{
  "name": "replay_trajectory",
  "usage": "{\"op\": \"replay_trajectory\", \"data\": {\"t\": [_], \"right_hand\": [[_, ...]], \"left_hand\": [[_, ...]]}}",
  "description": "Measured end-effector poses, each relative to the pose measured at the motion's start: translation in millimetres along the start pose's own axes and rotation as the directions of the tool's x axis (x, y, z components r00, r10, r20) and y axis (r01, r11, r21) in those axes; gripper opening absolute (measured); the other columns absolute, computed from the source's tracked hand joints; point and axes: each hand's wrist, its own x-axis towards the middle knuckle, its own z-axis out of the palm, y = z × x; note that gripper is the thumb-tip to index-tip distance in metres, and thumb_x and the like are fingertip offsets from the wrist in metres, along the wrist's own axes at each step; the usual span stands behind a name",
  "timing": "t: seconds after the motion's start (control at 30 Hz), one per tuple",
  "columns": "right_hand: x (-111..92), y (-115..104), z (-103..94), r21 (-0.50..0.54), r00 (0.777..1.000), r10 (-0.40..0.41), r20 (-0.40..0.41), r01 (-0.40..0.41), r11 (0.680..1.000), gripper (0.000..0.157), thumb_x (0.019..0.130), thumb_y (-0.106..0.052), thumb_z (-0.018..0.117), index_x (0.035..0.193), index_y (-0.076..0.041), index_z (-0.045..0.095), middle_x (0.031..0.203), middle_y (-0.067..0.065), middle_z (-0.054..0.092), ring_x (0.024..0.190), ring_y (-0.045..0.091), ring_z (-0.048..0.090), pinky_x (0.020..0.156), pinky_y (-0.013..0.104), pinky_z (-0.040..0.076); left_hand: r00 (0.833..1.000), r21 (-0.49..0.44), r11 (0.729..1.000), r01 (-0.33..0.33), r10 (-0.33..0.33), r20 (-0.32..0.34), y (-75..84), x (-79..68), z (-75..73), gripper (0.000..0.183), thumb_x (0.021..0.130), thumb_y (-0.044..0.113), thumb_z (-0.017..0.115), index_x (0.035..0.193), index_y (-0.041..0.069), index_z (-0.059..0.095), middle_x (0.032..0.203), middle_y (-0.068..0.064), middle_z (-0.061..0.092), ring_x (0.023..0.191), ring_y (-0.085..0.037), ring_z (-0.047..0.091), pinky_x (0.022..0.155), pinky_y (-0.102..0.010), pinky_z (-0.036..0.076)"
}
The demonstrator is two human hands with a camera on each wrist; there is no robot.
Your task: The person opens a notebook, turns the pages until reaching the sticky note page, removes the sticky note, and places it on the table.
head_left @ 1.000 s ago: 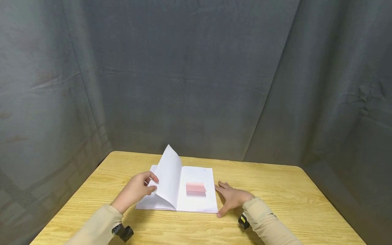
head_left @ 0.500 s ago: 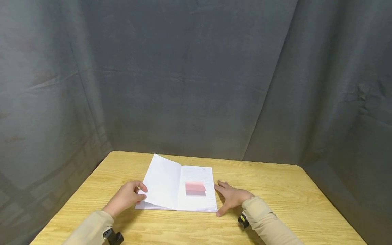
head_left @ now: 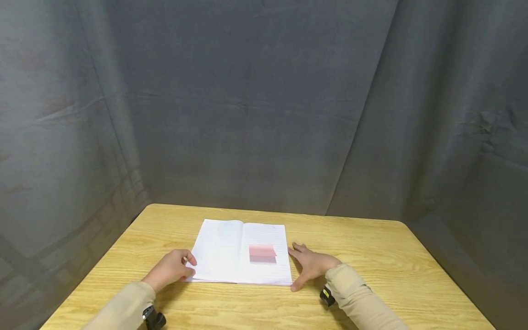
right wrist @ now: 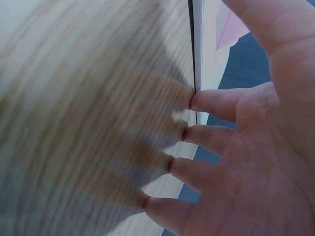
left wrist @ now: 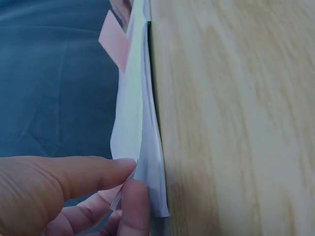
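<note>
An open notebook (head_left: 216,252) with ruled white pages lies on the table, and a pink sticky note (head_left: 262,250) is stuck on its right page with one edge lifted. At the left page's outer lower corner is my left hand (head_left: 169,269). The left wrist view shows its thumb and a finger pinching a page (left wrist: 129,123) by the edge. My right hand (head_left: 313,265) is at the notebook's right edge, fingers spread. In the right wrist view its fingertips (right wrist: 199,101) rest on the tabletop, the upper ones against the notebook's side.
The wooden table (head_left: 354,243) extends around the notebook on all sides. Behind it and at both sides hangs a dark grey curtain (head_left: 247,114). A small black device (head_left: 154,317) is strapped to the left wrist, another (head_left: 327,297) to the right.
My left hand has brought a raised page over to the left and down, and that page now lies nearly flat. The right hand has stayed in place.
</note>
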Motion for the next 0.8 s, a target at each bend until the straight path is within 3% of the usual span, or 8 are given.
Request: {"op": "replay_trajectory", "data": {"t": [0.8], "right_hand": [[-1.4, 0.0, 0.9, 0.005, 1.0, -0.001, -0.004, 0.001, 1.0, 0.115, 0.068, -0.051, 0.083, 0.153, -0.005, 0.02, 0.16, 0.02, 0.008, 0.146, 0.044, 0.007, 0.109, 0.063, 0.025]], "left_hand": [[1.0, 0.099, 0.995, -0.002, 0.003, -0.001, -2.1, 2.8, 2.4, 0.022, 0.069, -0.004, 0.074, 0.083, 0.005, 0.059, 0.06, -0.003, 0.049, 0.051, -0.014, 0.044, 0.053, -0.028, 0.038]]}}
